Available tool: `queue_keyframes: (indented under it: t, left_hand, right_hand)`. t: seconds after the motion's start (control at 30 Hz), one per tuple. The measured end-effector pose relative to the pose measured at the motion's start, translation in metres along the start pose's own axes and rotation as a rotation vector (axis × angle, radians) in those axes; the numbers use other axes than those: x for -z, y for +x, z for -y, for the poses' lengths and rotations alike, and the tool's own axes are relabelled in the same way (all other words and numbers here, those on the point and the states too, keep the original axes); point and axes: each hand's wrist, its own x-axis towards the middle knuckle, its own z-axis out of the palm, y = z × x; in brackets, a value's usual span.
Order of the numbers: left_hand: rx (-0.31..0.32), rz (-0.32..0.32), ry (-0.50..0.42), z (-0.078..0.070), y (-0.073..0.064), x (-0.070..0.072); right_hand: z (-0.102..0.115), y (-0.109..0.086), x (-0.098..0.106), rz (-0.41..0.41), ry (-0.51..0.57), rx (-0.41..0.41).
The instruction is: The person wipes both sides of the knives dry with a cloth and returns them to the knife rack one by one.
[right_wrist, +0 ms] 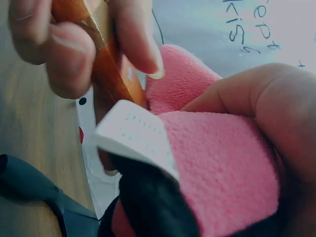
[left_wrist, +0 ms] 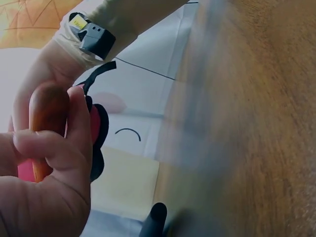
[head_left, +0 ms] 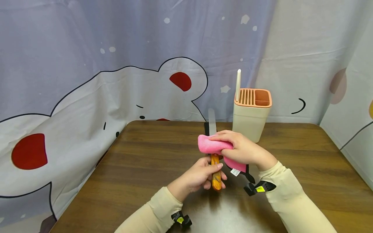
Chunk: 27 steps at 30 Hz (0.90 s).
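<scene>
Over the table [head_left: 157, 145], in the head view, a knife [head_left: 212, 121] is held with its blade pointing away from the person. The left hand [head_left: 202, 173] is clamped round its orange handle [head_left: 216, 181], thumb laid on top. The right hand [head_left: 243, 148] grips a pink cloth [head_left: 214, 145], folded across the knife where blade and handle meet; a white label [head_left: 235, 172] hangs from its lower end. Something black [head_left: 207, 128] shows partly behind the blade. Beyond the right hand, near the table's far edge, stands a cream holder [head_left: 249, 119] with an orange slotted top, a white stick [head_left: 238, 84] rising at its left side. A printed curtain [head_left: 131, 90] hangs behind.

From the left wrist, the rounded butt of the handle faces the camera, the left hand's fingers and thumb closed about it. The right sleeve [left_wrist: 81, 42] crosses above, and a black handle [left_wrist: 154, 219] shows at the bottom edge.

From the right wrist, the right hand's thumb presses the cloth, whose dark edging [right_wrist: 153, 197] curls below the label. The knife's handle runs between the left fingers at upper left. A black tool [right_wrist: 37, 187] shows lower left.
</scene>
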Motion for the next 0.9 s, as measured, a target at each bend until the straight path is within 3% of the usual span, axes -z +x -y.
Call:
queue_keyframes:
  t: [0.17, 0.5, 0.73, 0.9]
  left_hand:
    - [-0.012, -0.03, -0.082, -0.004, -0.001, 0.003]
    - [-0.115, -0.06, -0.193, -0.013, -0.003, 0.016]
    - [-0.139, -0.085, -0.218, -0.018, -0.004, 0.021]
    - [-0.142, -0.11, -0.233, -0.02, -0.005, 0.022]
  right_hand:
    - [-0.002, 0.002, -0.002, -0.081, 0.001, 0.017]
    - [0.003, -0.001, 0.008, -0.25, 0.046, -0.005]
    - [0.01, 0.001, 0.0, -0.187, 0.019, 0.051]
    - [0.016, 0.004, -0.009, -0.152, -0.013, 0.042]
